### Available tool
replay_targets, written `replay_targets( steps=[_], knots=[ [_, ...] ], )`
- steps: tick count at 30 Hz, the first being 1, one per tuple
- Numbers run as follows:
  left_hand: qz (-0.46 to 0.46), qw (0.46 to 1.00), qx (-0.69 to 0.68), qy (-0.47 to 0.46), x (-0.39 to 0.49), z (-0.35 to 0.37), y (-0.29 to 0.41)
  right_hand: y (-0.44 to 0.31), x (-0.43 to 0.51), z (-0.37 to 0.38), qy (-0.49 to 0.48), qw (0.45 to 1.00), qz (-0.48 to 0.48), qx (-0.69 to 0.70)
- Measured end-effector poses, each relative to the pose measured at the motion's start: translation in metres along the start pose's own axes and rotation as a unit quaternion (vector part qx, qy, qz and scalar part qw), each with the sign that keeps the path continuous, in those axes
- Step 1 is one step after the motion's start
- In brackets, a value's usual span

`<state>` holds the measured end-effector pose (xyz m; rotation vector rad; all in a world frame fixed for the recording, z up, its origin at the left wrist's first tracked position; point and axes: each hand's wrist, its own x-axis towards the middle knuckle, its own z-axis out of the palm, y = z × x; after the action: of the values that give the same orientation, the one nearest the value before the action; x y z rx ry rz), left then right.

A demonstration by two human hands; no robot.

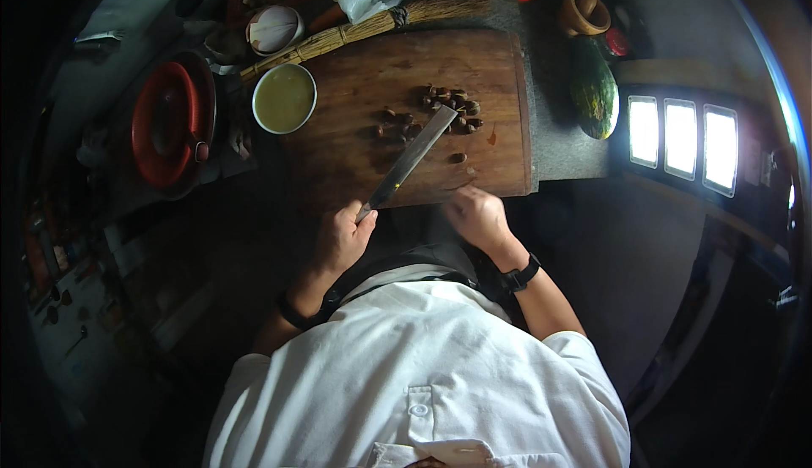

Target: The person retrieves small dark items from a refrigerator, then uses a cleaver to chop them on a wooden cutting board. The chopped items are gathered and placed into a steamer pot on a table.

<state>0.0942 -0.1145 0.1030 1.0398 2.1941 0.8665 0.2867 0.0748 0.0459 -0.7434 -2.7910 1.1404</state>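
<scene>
My left hand (346, 236) grips the handle of a long-bladed kitchen knife (415, 151). Its blade slants up and right over a wooden cutting board (342, 163), with the tip end above small brown nuts that look like chestnuts (457, 95). More nuts (406, 119) are scattered left of the main cluster, and a single nut (458, 158) lies apart, nearer to me. At the board's front edge my right hand (477, 214) is curled, slightly blurred. No object shows in it, though its palm side is hidden.
A bowl of yellowish liquid (285, 99) stands at the board's left edge. Behind the board lies a straw brush (355, 30). Red basins (162, 125) are at left; a green gourd (593, 91) and wooden mortar (580, 14) stand at right.
</scene>
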Motion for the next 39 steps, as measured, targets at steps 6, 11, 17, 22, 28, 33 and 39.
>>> replay_targets(
  steps=[6, 11, 17, 22, 28, 33, 39],
  knots=[
    [-0.006, 1.000, -0.006, -0.011, 0.004, 0.007, 0.009, 0.030, 0.032, 0.008, 0.180, 0.982, 0.017, -0.053],
    [-0.016, 0.999, 0.030, -0.027, 0.005, 0.013, 0.012, 0.026, 0.038, 0.036, 0.134, 0.984, 0.089, -0.075],
    [0.021, 0.996, 0.086, -0.028, 0.004, 0.023, 0.012, 0.019, 0.027, 0.046, 0.265, 0.961, 0.051, -0.056],
    [0.056, 0.990, 0.125, -0.041, 0.005, 0.033, 0.008, 0.022, 0.024, 0.042, 0.259, 0.963, 0.025, -0.069],
    [0.090, 0.979, 0.180, -0.040, 0.008, 0.036, 0.006, 0.023, 0.030, 0.048, 0.274, 0.959, 0.006, -0.070],
    [0.104, 0.971, 0.215, -0.029, 0.007, 0.038, 0.010, 0.023, 0.031, 0.048, 0.261, 0.963, 0.010, -0.065],
    [0.118, 0.966, 0.228, -0.020, 0.008, 0.037, 0.011, 0.026, 0.032, 0.049, 0.265, 0.962, 0.001, -0.056]
  ],
)
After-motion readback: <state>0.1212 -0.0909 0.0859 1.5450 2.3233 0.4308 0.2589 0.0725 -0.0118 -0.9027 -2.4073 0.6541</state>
